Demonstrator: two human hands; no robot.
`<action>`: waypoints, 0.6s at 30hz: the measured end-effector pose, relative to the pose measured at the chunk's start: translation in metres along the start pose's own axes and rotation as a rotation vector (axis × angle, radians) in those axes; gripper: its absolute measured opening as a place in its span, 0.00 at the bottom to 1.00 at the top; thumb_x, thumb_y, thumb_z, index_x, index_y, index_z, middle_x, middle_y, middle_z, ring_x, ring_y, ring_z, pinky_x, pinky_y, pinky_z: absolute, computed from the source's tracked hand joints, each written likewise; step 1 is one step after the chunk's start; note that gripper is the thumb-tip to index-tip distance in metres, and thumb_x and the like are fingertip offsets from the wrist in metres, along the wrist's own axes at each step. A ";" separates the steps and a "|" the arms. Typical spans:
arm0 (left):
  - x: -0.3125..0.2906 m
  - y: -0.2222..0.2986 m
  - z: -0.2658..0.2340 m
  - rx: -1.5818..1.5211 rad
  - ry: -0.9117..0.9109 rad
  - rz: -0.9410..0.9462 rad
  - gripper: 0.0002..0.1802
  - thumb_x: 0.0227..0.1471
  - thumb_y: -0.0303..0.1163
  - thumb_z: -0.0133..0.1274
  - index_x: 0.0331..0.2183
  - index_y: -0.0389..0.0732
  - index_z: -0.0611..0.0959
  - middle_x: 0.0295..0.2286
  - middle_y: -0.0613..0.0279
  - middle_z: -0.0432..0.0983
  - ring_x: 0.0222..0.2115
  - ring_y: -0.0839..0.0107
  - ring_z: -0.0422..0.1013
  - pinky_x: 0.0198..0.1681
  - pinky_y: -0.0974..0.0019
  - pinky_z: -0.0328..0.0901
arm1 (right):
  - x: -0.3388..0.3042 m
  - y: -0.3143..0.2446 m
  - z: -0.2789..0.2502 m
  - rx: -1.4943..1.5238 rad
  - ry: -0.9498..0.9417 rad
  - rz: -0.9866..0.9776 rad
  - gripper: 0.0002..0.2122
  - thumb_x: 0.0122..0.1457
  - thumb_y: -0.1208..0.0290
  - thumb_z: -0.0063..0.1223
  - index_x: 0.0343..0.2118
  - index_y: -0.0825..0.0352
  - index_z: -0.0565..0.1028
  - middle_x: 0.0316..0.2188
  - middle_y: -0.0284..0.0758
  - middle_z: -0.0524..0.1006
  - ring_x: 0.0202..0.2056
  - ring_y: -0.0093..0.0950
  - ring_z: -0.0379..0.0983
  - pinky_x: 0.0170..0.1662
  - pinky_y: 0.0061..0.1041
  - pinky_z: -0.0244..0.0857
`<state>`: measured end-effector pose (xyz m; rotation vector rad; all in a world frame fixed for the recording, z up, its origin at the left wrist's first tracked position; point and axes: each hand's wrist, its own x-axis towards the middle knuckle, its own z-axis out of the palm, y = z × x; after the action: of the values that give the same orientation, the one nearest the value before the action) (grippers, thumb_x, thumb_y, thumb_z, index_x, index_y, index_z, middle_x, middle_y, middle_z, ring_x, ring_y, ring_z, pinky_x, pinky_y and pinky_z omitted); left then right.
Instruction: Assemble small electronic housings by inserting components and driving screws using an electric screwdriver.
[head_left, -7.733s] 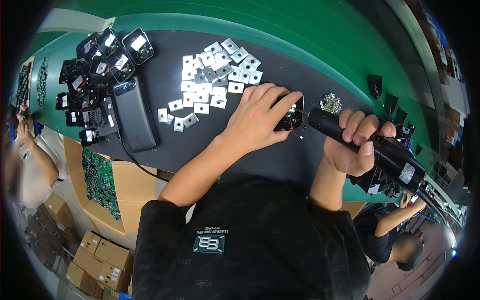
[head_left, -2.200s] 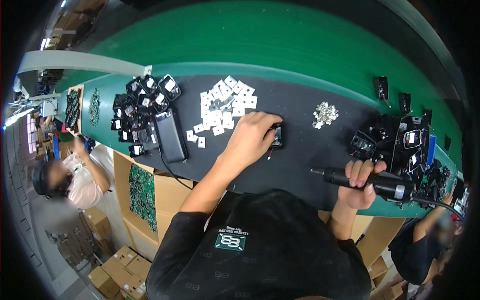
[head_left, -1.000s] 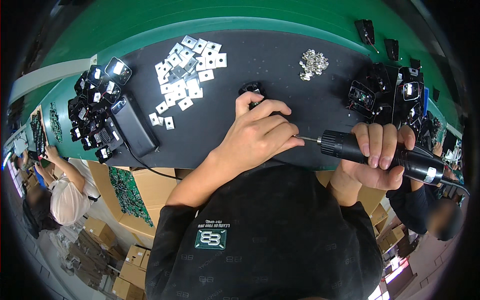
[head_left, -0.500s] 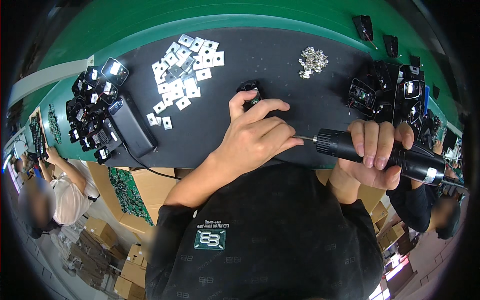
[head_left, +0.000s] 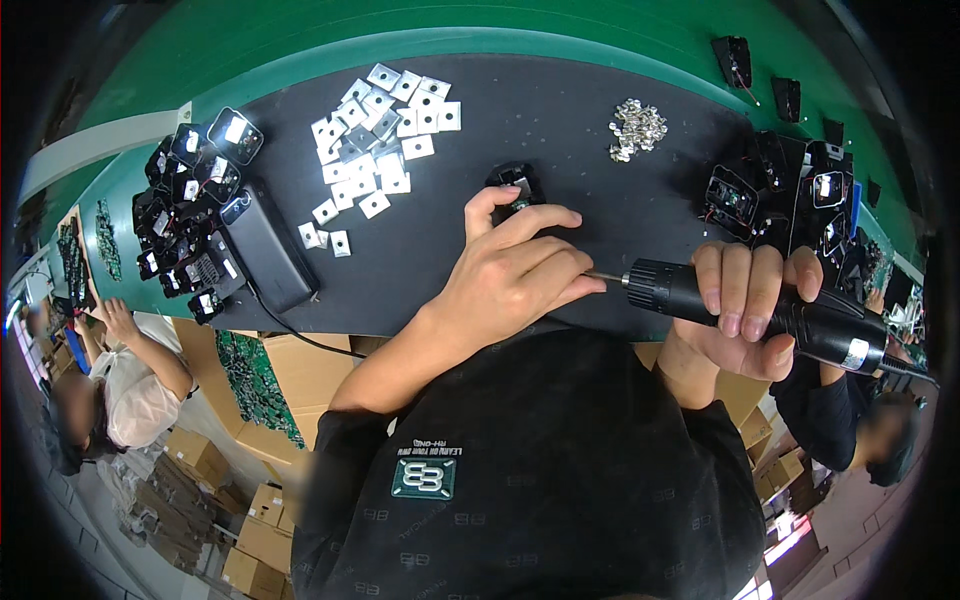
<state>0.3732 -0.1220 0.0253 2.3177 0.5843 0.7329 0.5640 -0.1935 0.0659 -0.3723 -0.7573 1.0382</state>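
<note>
My right hand [head_left: 745, 310] wraps round the body of a black electric screwdriver [head_left: 660, 288], held level with its metal bit [head_left: 606, 276] pointing left. At the bit's tip, the thumb and forefinger of my left hand [head_left: 510, 265] are pinched together. The tip is hidden between them, and any small screw there cannot be made out. Another fingertip of that hand rests on a small black plastic housing [head_left: 527, 178] lying on the dark mat [head_left: 440, 280]. Part of a green circuit board shows inside the housing.
Square metal plates [head_left: 375, 130] with holes lie scattered at the back left. A heap of small silvery parts [head_left: 637, 128] sits at the back right. Black housings [head_left: 180, 220] crowd the left beside a black power bank [head_left: 265, 245]; more housings [head_left: 733, 197] stand right. Co-workers sit either side.
The view has shifted slightly, so the tabletop things appear a little to the right. Both hands and the screwdriver keep nearly the same pose.
</note>
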 end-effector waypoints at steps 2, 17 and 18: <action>0.002 0.000 -0.005 0.002 0.001 -0.015 0.18 0.33 0.45 0.64 0.27 0.45 0.81 0.26 0.71 0.76 0.38 0.72 0.70 0.51 0.56 0.46 | 0.000 0.001 -0.001 -0.007 0.004 0.008 0.18 0.51 0.69 0.55 0.43 0.58 0.63 0.21 0.24 0.67 0.24 0.17 0.65 0.33 0.18 0.58; -0.008 -0.043 0.005 0.026 -0.033 -0.189 0.39 0.23 0.34 0.67 0.45 0.44 0.74 0.38 0.60 0.67 0.43 0.58 0.63 0.45 0.57 0.58 | 0.009 0.036 0.006 -0.194 0.058 -0.035 0.18 0.50 0.72 0.54 0.42 0.56 0.60 0.20 0.27 0.65 0.22 0.23 0.63 0.31 0.25 0.57; -0.007 -0.044 0.006 0.027 -0.047 -0.181 0.39 0.23 0.35 0.67 0.45 0.44 0.75 0.38 0.59 0.67 0.42 0.57 0.63 0.44 0.57 0.59 | 0.009 0.040 0.006 -0.209 0.083 -0.042 0.18 0.50 0.72 0.54 0.42 0.56 0.59 0.20 0.27 0.65 0.22 0.23 0.63 0.31 0.26 0.57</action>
<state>0.3620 -0.0982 -0.0105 2.2643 0.7752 0.5874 0.5369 -0.1666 0.0494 -0.5732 -0.7978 0.9008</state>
